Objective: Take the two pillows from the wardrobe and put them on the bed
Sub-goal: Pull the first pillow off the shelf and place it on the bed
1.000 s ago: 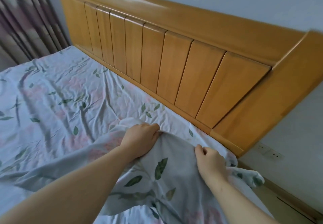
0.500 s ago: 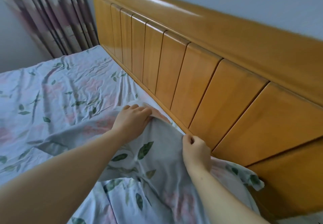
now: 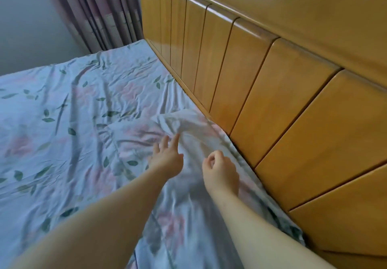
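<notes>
**Hand pose**
- Both bare forearms reach forward from the bottom edge, over the bed with its pale blue sheet printed with pink flowers and green leaves (image 3: 62,122).
- Left hand (image 3: 167,159): back of the hand up, fingers (image 3: 174,140) straight and spread. They point at a raised, crumpled fold (image 3: 180,122) of fabric. The index tip is at the fold; contact cannot be confirmed.
- Right hand (image 3: 222,172): back of the hand up, fingers curled in, thumb and index forming a small loop. It sits just beside the ridge of fabric along the headboard. Whether it pinches any fabric cannot be told.

**Location of the task item**
- A flat, limp floral-print cloth piece (image 3: 188,195), matching the sheet, lies on the bed under and between the two hands. Its right edge is against the glossy honey-coloured wooden headboard (image 3: 272,90).
- The blurred picture does not show whether it is a pillow.

**Counts**
- Hands: two.
- Bed: one.
- Headboard: one, with vertical panels that run out of frame.
- Floral cloth piece: one.
- Striped mauve and grey curtain (image 3: 94,10): one, hanging at the far end of the headboard beside a pale wall (image 3: 25,17).
</notes>
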A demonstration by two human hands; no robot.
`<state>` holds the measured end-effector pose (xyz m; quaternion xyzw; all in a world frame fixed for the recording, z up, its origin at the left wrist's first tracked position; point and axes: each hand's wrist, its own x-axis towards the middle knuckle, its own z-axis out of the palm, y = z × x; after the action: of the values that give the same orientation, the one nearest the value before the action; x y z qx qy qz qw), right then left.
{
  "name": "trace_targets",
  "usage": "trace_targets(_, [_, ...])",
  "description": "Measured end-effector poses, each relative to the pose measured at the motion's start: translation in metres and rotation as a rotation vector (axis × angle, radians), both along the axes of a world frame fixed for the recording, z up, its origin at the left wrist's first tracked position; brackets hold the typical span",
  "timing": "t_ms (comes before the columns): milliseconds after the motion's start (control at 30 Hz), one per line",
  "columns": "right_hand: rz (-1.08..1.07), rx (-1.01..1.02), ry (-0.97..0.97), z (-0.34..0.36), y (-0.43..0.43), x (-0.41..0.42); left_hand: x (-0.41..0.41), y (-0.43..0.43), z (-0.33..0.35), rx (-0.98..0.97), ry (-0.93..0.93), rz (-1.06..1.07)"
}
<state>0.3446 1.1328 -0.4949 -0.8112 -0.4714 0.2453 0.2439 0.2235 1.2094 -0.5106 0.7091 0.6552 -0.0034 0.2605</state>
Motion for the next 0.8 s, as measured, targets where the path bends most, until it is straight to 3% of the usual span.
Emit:
trace_targets(100, [0.038,-0.178,-0.061,-0.034,-0.015,0.003,-0.004,-0.024,-0.049,-0.194,-0.074,-0.044])
trace_targets(233, [0.055,-0.338,-0.121,-0.072,-0.042,0.014,-0.004,-0.047,-0.085,-0.29,-0.093,-0.007])
trace_targets(500, [-0.043,-0.539,-0.14,-0.116,-0.064,0.048,-0.017,-0.079,-0.123,-0.154,-0.033,0.041])
trace_targets(800, [0.026,-0.614,-0.1,-0.13,-0.078,0.053,-0.007,-0.116,-0.134,-0.339,0.072,-0.042])
